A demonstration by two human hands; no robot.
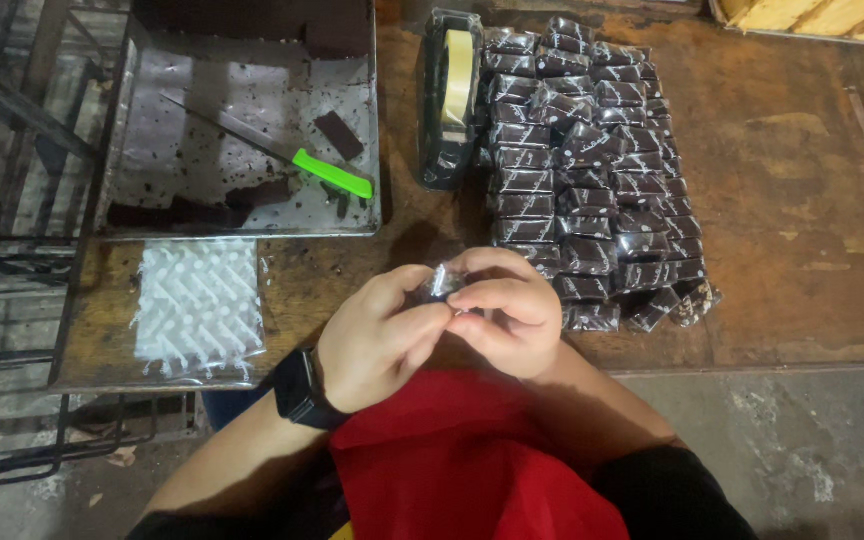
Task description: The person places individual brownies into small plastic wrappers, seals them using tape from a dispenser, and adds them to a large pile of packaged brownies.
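My left hand [377, 340] and my right hand [512, 315] meet just above the near edge of the wooden table [802, 200]. Both pinch one small dark piece in a clear spotted wrapper [442, 283]; only its top shows between my fingers. A black watch [299, 390] is on my left wrist. Just beyond my right hand lies a large stack of several wrapped dark pieces [592, 170], laid in rows.
A metal tray [152, 150] at the back left holds dark slabs, crumbs and a knife with a green handle [330, 173]. A stack of clear spotted wrappers [199, 308] lies below it. A tape dispenser [450, 95] stands beside the stack. Red cloth [452, 460] covers my lap.
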